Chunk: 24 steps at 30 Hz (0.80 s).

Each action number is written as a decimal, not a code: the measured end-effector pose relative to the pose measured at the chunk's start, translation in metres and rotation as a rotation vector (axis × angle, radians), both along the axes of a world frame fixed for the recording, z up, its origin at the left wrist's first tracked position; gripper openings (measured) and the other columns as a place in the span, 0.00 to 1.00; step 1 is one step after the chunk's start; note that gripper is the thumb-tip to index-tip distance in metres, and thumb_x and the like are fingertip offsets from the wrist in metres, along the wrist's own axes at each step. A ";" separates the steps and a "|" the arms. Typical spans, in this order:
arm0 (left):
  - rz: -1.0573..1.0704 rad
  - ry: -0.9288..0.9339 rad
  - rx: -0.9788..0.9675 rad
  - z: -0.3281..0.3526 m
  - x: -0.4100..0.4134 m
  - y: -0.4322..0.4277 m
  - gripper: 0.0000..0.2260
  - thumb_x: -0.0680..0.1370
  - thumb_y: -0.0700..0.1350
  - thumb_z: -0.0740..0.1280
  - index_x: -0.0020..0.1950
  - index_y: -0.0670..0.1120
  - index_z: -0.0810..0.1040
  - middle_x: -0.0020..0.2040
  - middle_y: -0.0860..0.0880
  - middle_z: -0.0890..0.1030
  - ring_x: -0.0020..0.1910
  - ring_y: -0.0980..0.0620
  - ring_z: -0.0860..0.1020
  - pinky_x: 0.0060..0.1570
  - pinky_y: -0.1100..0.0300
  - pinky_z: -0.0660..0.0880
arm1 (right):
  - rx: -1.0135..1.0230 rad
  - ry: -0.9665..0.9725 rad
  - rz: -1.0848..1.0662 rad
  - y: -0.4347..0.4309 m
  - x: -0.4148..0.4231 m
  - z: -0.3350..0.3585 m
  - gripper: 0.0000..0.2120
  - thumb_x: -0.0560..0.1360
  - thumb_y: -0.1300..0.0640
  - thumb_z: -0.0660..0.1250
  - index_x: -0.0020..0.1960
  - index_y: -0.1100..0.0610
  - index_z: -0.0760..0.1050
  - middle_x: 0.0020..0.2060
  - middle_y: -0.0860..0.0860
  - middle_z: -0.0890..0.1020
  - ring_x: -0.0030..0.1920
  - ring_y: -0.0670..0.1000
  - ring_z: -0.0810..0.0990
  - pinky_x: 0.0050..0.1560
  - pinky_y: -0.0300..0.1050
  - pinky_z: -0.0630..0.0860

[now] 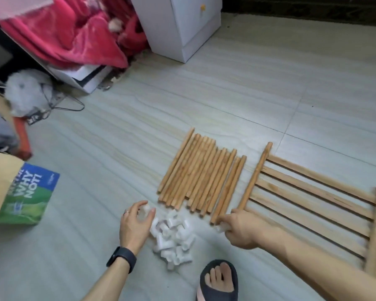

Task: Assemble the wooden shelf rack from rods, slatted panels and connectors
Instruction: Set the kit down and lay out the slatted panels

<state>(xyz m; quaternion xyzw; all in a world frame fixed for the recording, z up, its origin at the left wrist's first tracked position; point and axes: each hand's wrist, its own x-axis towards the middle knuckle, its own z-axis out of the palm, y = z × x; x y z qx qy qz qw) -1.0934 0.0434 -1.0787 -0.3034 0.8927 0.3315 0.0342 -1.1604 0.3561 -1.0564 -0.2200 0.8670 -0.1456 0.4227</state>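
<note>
Rods [200,177] like these should be light and stiff, so you can lift one with a couple of fingers and it won't flex. I'd hold close to the tip you're capping so it doesn't wander. The pile of connectors [174,237] looks like smooth hard plastic, probably a bit slippery, so pinch across the tube body, not the rim. The slatted panel [313,192] is the awkward one. I'd take it by the end rail, never by a thin slat.

Looks-wise: pale round dowels lined up side by side on the floor [226,94] ahead of you, panel flat just to their right, stubby white tubes heaped near your foot [219,279]. Your left hand [137,222] pinches one white connector [147,208] at the pile's far-left edge. Your right hand [240,231] is curled round a second connector [223,227] at the near end of the rightmost loose rods. Can't tell if it's seated on one yet. Hands are well apart.
</note>
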 end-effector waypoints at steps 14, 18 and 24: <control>-0.073 -0.279 0.175 -0.039 0.008 -0.024 0.26 0.78 0.56 0.70 0.74 0.54 0.69 0.78 0.48 0.59 0.76 0.47 0.63 0.73 0.52 0.63 | -0.195 -0.142 -0.445 -0.089 0.087 -0.055 0.27 0.80 0.49 0.60 0.78 0.45 0.60 0.75 0.52 0.59 0.59 0.58 0.80 0.60 0.50 0.77; -0.170 -0.272 0.044 -0.035 0.005 -0.003 0.30 0.78 0.66 0.63 0.77 0.57 0.65 0.81 0.49 0.54 0.79 0.46 0.57 0.75 0.49 0.60 | -0.166 -0.010 -0.424 -0.089 0.087 -0.053 0.31 0.79 0.48 0.59 0.79 0.40 0.53 0.78 0.53 0.58 0.56 0.60 0.81 0.52 0.51 0.78; -0.357 -0.391 -0.085 -0.029 0.012 0.016 0.27 0.77 0.68 0.60 0.75 0.66 0.63 0.80 0.47 0.58 0.78 0.44 0.57 0.72 0.46 0.65 | -0.190 -0.173 -0.469 -0.102 0.082 -0.044 0.32 0.80 0.58 0.59 0.81 0.57 0.52 0.78 0.55 0.58 0.69 0.59 0.73 0.65 0.48 0.72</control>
